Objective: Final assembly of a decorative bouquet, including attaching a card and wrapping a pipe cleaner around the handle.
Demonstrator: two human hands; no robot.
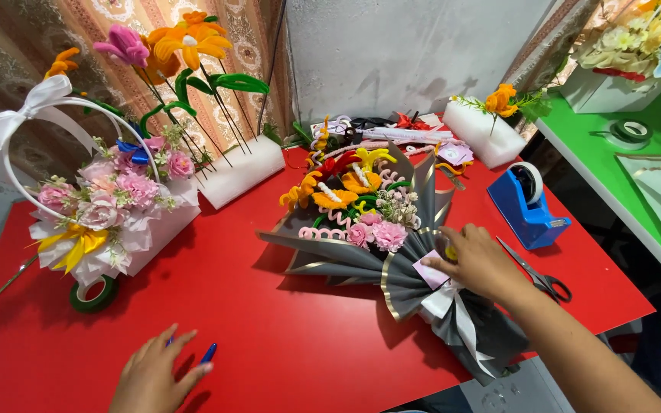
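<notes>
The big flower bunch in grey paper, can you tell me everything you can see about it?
The bouquet lies on its side on the red table, blooms pointing away. Pleated grey wrapping with gold edges fans around yellow, orange and pink flowers that look handmade, with curly pink and green stems. A white ribbon ties the narrow end, which hangs past the table edge. The right hand rests on the wrap near the ribbon and a small pink tag.
</notes>
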